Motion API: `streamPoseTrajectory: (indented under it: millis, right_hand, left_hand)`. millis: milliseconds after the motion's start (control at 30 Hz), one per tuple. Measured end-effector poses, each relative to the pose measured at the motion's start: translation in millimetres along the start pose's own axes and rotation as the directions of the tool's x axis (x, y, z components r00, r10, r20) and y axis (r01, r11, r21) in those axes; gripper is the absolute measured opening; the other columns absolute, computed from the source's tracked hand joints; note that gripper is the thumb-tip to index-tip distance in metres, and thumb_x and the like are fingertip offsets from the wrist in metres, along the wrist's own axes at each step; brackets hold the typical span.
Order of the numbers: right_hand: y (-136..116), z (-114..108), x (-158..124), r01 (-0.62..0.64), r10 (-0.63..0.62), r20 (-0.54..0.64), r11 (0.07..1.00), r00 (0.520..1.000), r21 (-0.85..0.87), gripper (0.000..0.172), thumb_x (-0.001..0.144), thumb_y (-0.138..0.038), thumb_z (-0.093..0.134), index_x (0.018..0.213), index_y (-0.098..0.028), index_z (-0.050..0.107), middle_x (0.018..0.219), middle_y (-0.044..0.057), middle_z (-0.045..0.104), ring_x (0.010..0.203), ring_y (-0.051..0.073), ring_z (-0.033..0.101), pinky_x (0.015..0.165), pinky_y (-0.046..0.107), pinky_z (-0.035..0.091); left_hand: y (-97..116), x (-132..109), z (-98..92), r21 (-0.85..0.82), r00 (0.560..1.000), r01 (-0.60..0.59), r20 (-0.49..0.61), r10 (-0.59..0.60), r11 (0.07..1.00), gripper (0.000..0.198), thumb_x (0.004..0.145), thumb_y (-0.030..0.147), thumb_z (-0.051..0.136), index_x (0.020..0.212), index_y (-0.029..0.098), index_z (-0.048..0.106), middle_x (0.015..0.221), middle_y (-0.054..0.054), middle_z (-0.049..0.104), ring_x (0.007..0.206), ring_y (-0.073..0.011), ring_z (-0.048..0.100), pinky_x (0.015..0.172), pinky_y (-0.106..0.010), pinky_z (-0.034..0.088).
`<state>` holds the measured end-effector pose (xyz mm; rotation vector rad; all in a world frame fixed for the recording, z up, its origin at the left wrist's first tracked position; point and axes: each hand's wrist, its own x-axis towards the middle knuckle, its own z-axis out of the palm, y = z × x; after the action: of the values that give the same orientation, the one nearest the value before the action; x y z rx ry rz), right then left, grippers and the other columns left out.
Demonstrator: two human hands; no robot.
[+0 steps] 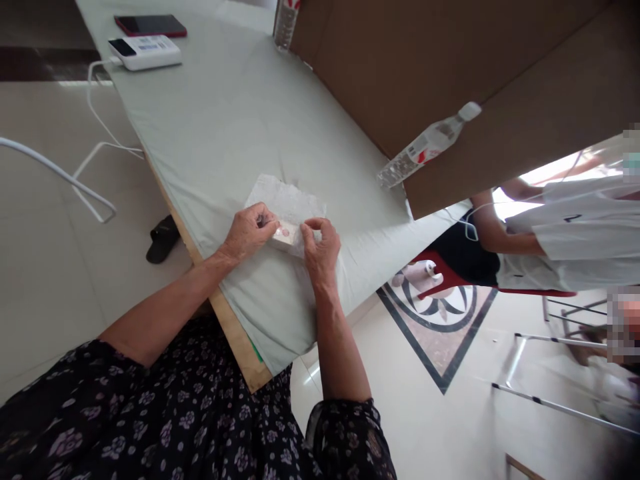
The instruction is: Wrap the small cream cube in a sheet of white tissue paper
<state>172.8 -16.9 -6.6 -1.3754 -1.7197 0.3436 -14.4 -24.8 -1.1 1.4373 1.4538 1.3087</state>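
On the cloth-covered table lies a crinkled, whitish, see-through wrapping sheet (295, 195), spread out beyond my hands. A small pale box-like item (286, 232) with a pinkish round mark rests on its near part, with film seemingly folded over it. My left hand (247, 232) pinches at the left end of this bundle, thumb and forefinger pressed together. At the right end, my right hand (321, 248) is closed in a pinch on the film. The fingers partly hide the item's ends, and its exact kind cannot be made out.
A large brown cardboard panel (400, 73) stands at the right, with a clear plastic bottle (425, 148) against it and another bottle (286, 27) farther back. A phone (153, 25) and a white power bank (150, 53) with cable lie far left. A person (560, 233) sits beyond the panel.
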Motion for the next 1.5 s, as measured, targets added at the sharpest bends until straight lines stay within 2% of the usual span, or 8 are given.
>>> streamPoseTrajectory:
  millis: [133,267,400,633,900,1033,1233,1500]
  right_hand:
    - [-21,-18,-19,0.184,-0.196,-0.069,0.971,0.978,-0.15,0.021,0.106,-0.035,0.053,0.103,-0.025,0.071,0.109,0.009,0.078,0.111,0.025,0.069,0.101,0.045,0.047]
    - [-41,-12,-36,0.405,-0.362,0.214,0.888,0.907,-0.219,0.024,0.105,-0.023,0.053,0.121,-0.023,0.071,0.123,0.009,0.077,0.116,0.024,0.067,0.102,0.041,0.047]
    - [-42,0,-36,0.396,-0.299,0.319,0.867,0.899,-0.303,0.029,0.104,-0.021,0.052,0.129,-0.02,0.068,0.133,0.012,0.074,0.122,0.026,0.063,0.102,0.041,0.046]
    - [-48,2,-27,0.37,-0.206,0.399,0.843,0.893,-0.392,0.028,0.107,-0.026,0.053,0.132,-0.028,0.067,0.128,0.008,0.071,0.115,0.025,0.058,0.095,0.04,0.04]
    - [-57,5,-14,0.426,-0.174,0.487,0.772,0.856,-0.472,0.023,0.109,-0.035,0.052,0.121,-0.03,0.07,0.116,0.008,0.068,0.105,0.025,0.052,0.086,0.04,0.034]
    - [-56,4,-13,0.441,-0.186,0.497,0.766,0.848,-0.467,0.023,0.108,-0.035,0.052,0.123,-0.029,0.069,0.116,0.008,0.067,0.105,0.025,0.051,0.085,0.04,0.033]
    - [-56,6,-13,0.439,-0.195,0.482,0.767,0.854,-0.468,0.023,0.108,-0.035,0.051,0.12,-0.028,0.07,0.115,0.009,0.067,0.104,0.026,0.051,0.084,0.04,0.033]
    - [-62,3,-9,0.456,-0.159,0.534,0.745,0.83,-0.487,0.022,0.108,-0.035,0.051,0.116,-0.027,0.07,0.118,0.008,0.068,0.106,0.026,0.052,0.086,0.04,0.031]
  left_hand:
    - [0,-1,1.1,0.008,1.0,-0.004,-0.002,0.004,1.0,0.017,0.076,0.031,0.063,0.067,0.022,0.051,0.071,0.001,0.066,0.066,-0.0128,0.054,0.064,-0.027,0.043]
    - [1,0,2.7,0.03,1.0,0.017,-0.008,-0.017,0.999,0.016,0.076,0.031,0.062,0.069,0.022,0.051,0.07,0.002,0.064,0.065,-0.0126,0.053,0.065,-0.027,0.043]
    - [5,2,-4.3,0.062,0.996,0.041,0.073,-0.046,0.997,0.018,0.078,0.034,0.063,0.072,0.021,0.052,0.075,0.0,0.065,0.07,-0.0139,0.056,0.068,-0.028,0.045]
    - [14,3,-43.5,0.202,0.984,0.061,0.15,-0.092,0.978,0.048,0.076,0.025,0.065,0.123,0.017,0.058,0.081,0.003,0.061,0.073,-0.0146,0.058,0.073,-0.028,0.048]
    - [18,6,-43.0,0.658,0.972,0.13,0.062,-0.226,0.742,0.044,0.085,0.021,0.061,0.129,0.019,0.062,0.095,-0.005,0.071,0.089,-0.0238,0.068,0.087,-0.037,0.053]
    - [27,0,-53.0,0.727,0.961,0.206,-0.024,-0.276,0.655,0.053,0.09,0.041,0.065,0.137,0.016,0.061,0.118,-0.014,0.073,0.109,-0.0319,0.07,0.099,-0.044,0.054]
    - [34,0,-59.5,0.755,0.924,0.27,-0.029,-0.381,0.598,0.058,0.088,0.053,0.066,0.131,0.014,0.066,0.11,-0.015,0.076,0.108,-0.0351,0.07,0.097,-0.044,0.054]
    - [24,7,-45.8,0.446,0.911,0.329,0.082,-0.404,0.832,0.024,0.079,0.034,0.063,0.093,0.016,0.071,0.07,-0.001,0.065,0.064,-0.0177,0.06,0.057,-0.026,0.045]
